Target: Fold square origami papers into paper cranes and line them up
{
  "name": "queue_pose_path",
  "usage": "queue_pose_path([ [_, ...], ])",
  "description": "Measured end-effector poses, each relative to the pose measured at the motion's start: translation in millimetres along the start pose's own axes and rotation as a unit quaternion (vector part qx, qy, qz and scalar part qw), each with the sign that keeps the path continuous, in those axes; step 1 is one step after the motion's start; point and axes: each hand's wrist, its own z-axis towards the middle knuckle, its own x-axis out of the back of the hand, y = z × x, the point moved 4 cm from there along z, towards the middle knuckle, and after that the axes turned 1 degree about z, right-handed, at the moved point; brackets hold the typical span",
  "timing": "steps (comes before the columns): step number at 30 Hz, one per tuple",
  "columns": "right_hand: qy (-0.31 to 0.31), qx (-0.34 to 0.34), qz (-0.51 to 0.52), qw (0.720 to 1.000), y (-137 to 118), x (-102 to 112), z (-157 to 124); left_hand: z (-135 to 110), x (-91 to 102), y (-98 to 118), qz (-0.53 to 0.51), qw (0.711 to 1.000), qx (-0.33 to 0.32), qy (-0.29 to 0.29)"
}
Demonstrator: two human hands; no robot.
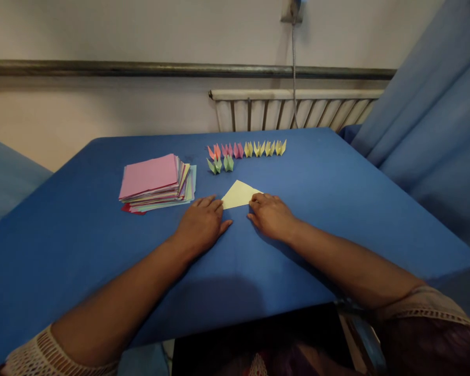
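Observation:
A pale yellow sheet of paper [238,194], folded into a triangle, lies flat on the blue table [337,198]. My left hand [202,223] rests palm down with its fingers stretched out, the fingertips pressing the triangle's left corner. My right hand [271,215] lies with fingers curled, their tips pressing the triangle's right corner. Neither hand lifts the paper.
A stack of coloured square sheets [156,181], pink on top, sits to the left. Behind the triangle stand rows of small folded paper figures [246,152] in pink, yellow and green. A radiator [293,110] and wall lie beyond; blue cloth [426,109] hangs on the right.

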Motion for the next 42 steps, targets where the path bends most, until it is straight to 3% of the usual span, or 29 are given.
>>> queue_pose_path([
  [6,-0.002,-0.078,-0.038,0.996,9.3,8.9,-4.8,-4.9,6.9,1.3,0.032,0.999,0.024,-0.038],
  [11,0.022,0.019,-0.017,0.999,-8.7,-0.5,0.1,0.7,-0.9,10.9,-0.01,1.0,0.022,-0.015],
  [18,0.02,0.024,0.002,1.0,-10.5,-5.0,3.2,10.6,-19.0,17.9,-0.108,0.992,-0.024,-0.067],
  [29,-0.023,-0.103,-0.064,0.992,7.4,4.7,-4.3,-8.3,-10.3,11.6,-0.065,0.99,0.061,-0.105],
  [33,0.031,-0.043,-0.017,0.998,1.0,4.6,3.8,-7.2,-10.3,12.9,-0.04,0.991,0.057,-0.113],
  [36,0.009,0.042,0.035,0.998,-6.7,-6.6,11.3,-6.9,-11.8,11.0,-0.038,0.992,0.05,-0.107],
  [39,-0.032,0.026,0.06,0.997,-7.0,-19.6,15.5,-7.0,-13.1,1.6,-0.03,0.992,0.07,-0.101],
  [42,-0.045,-0.015,0.069,0.996,-6.1,-25.2,16.7,-2.2,-11.1,-9.4,-0.009,0.988,0.133,-0.077],
])
